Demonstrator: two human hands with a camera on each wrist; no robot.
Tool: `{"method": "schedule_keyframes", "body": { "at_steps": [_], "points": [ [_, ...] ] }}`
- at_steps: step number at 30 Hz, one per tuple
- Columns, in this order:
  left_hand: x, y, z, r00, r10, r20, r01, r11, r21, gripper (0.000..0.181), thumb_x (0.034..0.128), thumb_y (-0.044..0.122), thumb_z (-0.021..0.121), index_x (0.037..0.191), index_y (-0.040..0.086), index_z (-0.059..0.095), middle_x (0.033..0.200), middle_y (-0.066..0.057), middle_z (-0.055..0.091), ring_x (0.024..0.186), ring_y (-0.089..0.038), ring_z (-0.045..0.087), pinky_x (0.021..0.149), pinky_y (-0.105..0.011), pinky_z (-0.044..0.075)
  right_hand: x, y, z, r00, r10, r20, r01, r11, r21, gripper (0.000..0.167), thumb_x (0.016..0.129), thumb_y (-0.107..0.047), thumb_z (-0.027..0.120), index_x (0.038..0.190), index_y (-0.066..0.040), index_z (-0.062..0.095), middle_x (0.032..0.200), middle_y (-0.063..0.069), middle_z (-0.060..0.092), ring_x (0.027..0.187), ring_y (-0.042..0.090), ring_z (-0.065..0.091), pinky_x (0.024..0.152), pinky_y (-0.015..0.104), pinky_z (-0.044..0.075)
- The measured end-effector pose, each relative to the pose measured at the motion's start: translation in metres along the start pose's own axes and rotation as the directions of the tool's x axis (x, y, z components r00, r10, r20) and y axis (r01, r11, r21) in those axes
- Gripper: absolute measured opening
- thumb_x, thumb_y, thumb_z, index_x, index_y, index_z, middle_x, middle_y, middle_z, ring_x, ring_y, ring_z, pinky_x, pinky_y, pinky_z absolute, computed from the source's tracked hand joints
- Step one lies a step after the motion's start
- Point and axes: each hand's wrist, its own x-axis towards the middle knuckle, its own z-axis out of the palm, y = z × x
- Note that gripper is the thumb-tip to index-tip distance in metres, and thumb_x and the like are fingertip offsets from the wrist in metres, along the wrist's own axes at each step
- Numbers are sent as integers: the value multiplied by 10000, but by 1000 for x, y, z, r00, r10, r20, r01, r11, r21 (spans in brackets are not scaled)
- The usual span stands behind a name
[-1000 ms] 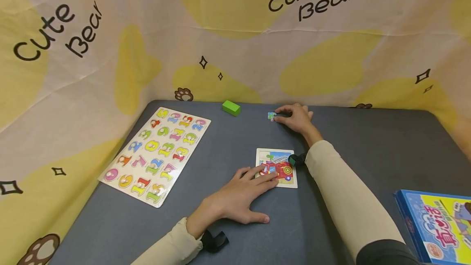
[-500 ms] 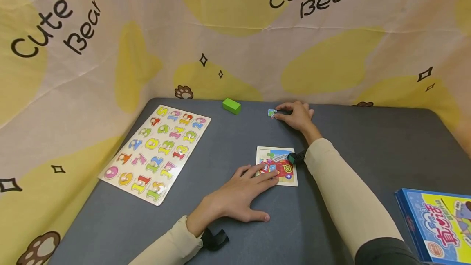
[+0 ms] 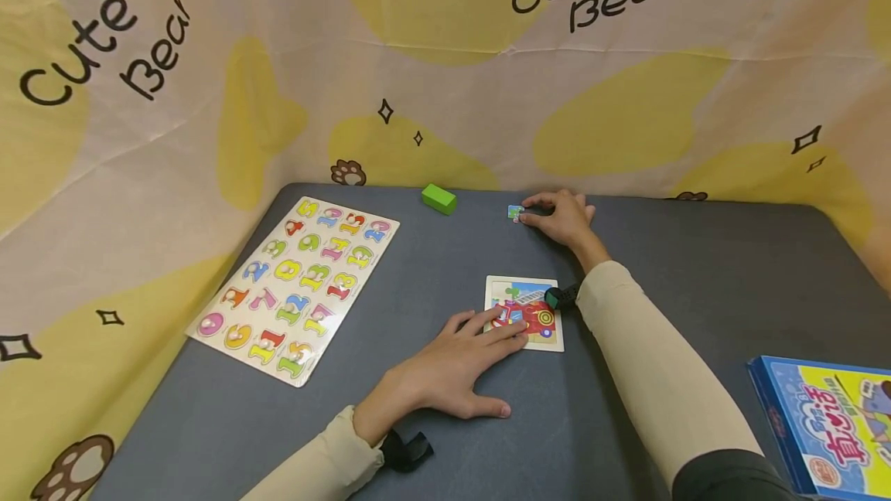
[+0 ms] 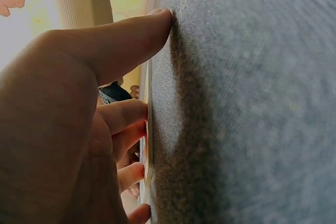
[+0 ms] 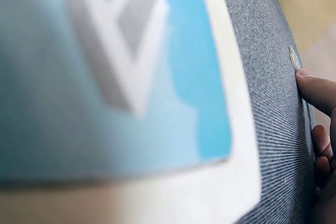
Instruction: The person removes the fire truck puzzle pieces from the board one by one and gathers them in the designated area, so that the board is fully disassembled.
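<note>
In the head view the left hand [image 3: 455, 373] lies with spread fingers on the lower left part of a small framed picture puzzle [image 3: 543, 319] showing a red truck; its thumb rests on the table. The left wrist view shows those fingertips on the puzzle's edge [image 4: 149, 145]. Farther back, the right hand [image 3: 564, 219] pinches a small blue and green puzzle piece [image 3: 514, 212] at its right side, low at the table. In the right wrist view a fingertip touches the piece [image 5: 294, 57], while the puzzle [image 5: 236, 108] fills the near part.
A white board [image 3: 327, 277] with colourful numbers lies at the left. Near the back edge stands a green block [image 3: 439, 199]. At the right front is a blue and yellow box [image 3: 828, 416]. A patterned cloth [image 3: 445, 83] hangs behind the dark grey table [image 3: 668, 269].
The head view has shifted slightly, so the scene sits a little higher. Both hands keep their places, and the piece and puzzle have not visibly moved.
</note>
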Motion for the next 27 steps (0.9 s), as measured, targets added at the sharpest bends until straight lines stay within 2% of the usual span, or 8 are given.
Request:
{"method": "schedule_keyframes", "body": {
  "at_steps": [11,21,23,27],
  "points": [
    [-1,2,-2,1000,3,-3,-3,1000,5,858,896,583,678,1608,259,324,1692,111,251,1600,-228,126,1230,-542,196,-2,4,-3,1000,-26,15,25,999,39,390,948,-374,722,1284,-176,708,1314,163,607,1195,382,389,969,559,166],
    [0,3,-2,1000,3,-7,-3,1000,3,859,891,576,690,1604,254,335,1688,99,268,1600,-238,127,1231,-546,196,-8,11,-5,998,-64,-18,66,992,111,297,966,-290,713,1225,-148,738,1261,138,647,1153,366,408,969,536,162],
    [0,3,-2,1000,1,-8,-1,1000,7,862,889,579,690,1604,256,334,1688,102,267,1600,-235,125,1231,-542,195,-9,12,-5,997,-74,-17,76,989,128,290,971,-273,708,1225,-136,736,1288,137,653,1178,372,407,997,544,159],
    [0,2,-1,1000,-5,-4,5,1000,9,865,891,586,686,1607,260,326,1690,109,257,1602,-225,114,1233,-539,189,-13,14,-7,995,-101,-23,103,980,172,281,972,-232,707,1221,-103,735,1314,149,664,1266,372,473,1156,605,92]
  ]
}}
